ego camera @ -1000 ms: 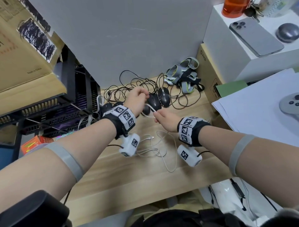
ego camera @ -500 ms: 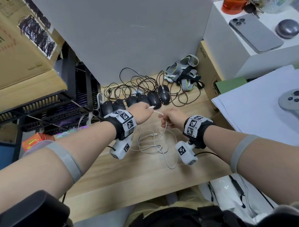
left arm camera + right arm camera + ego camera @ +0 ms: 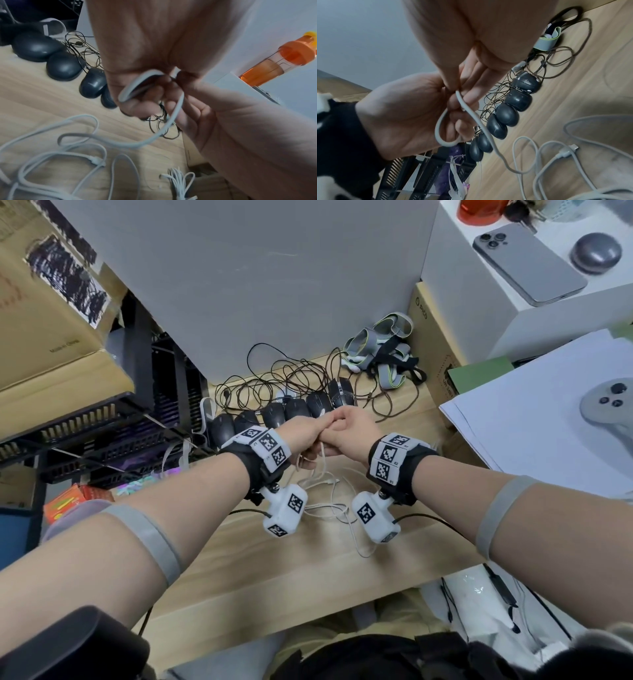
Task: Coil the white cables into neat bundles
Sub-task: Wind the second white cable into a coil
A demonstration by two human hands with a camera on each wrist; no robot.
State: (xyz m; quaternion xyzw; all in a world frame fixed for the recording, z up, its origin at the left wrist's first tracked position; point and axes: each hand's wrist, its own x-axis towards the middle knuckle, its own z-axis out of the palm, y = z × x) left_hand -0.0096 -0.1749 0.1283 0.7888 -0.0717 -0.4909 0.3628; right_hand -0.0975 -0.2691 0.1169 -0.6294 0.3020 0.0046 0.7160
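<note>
Left hand (image 3: 305, 433): fingers curled round a small loop of white cable (image 3: 137, 83), raised above the counter (image 3: 239, 570), just in front of the row of mice.
Right hand (image 3: 349, 436): touching the left hand, fingers pinching the same white cable beside the loop.
White cable, remainder: hangs from the hands to a loose tangle on the counter, in front of the row of mice.
Second white cable bundle (image 3: 178, 180): already coiled, lying on the counter near the tangle.
Row of mice (image 3: 274, 416): black, side by side, dark cords (image 3: 274, 378) tangled behind them.
</note>
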